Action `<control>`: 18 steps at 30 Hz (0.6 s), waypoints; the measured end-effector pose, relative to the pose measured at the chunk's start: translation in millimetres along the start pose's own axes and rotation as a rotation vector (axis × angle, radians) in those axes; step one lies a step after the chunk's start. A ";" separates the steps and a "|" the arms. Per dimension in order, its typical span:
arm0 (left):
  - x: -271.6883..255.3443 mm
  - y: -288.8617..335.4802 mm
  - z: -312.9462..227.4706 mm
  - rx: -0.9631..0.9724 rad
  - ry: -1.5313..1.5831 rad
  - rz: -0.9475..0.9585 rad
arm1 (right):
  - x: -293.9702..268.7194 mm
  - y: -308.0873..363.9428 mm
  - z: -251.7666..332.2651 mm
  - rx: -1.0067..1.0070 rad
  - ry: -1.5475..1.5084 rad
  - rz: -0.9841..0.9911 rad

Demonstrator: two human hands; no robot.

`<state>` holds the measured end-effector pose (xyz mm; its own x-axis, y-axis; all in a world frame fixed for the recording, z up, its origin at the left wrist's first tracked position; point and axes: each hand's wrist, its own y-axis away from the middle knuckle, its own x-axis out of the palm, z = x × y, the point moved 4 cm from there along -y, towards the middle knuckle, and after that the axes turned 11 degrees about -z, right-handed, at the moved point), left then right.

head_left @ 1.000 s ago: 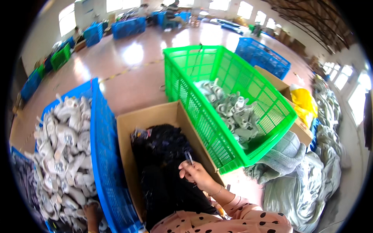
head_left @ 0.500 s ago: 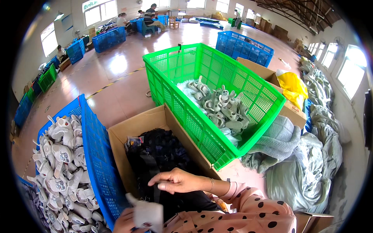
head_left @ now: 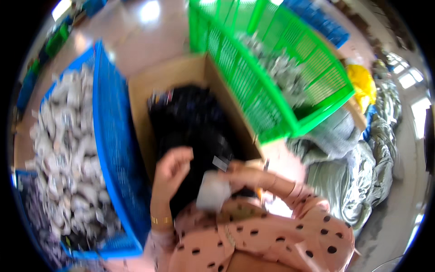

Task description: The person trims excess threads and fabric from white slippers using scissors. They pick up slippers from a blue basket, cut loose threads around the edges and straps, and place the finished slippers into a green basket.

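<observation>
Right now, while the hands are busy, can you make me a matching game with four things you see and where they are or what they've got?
Things
1. Left hand
2. Cardboard box
3. Yellow bundle
4. Right hand

Clues
A. Between the blue crate and the green crate
B. Holding a blurred whitish piece
C. Wide gold band at its wrist
D. Just right of the green crate

Right pairs: 1-C, 2-A, 3-D, 4-B
</observation>
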<state>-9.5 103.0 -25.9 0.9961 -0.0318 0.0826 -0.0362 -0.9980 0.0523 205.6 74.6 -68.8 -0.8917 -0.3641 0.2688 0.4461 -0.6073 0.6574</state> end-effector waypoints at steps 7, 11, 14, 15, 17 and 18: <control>31.4 68.5 -108.5 0.539 0.494 0.529 | 23.6 -2.9 -16.3 0.136 -0.206 -0.167; 46.9 96.5 -110.6 0.668 0.727 0.483 | 27.1 -4.1 -20.2 0.125 -0.338 -0.162; 35.1 98.5 -106.0 0.515 0.558 0.629 | 28.8 -0.5 -23.7 0.146 -0.395 -0.188; 27.6 94.4 -74.1 0.716 0.541 0.554 | 31.2 -0.5 -24.5 0.159 -0.378 -0.206; 16.0 75.7 -45.1 0.667 0.093 0.307 | 32.4 2.6 -25.7 0.188 -0.384 -0.247; 1.8 65.8 -36.6 0.405 -0.321 0.143 | 31.7 5.1 -28.1 0.199 -0.390 -0.274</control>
<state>-13.0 39.3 14.1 0.9605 -0.1209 -0.2507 -0.2023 -0.9219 -0.3304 181.7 40.1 -76.7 -0.9529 0.1028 0.2852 0.2027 -0.4838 0.8514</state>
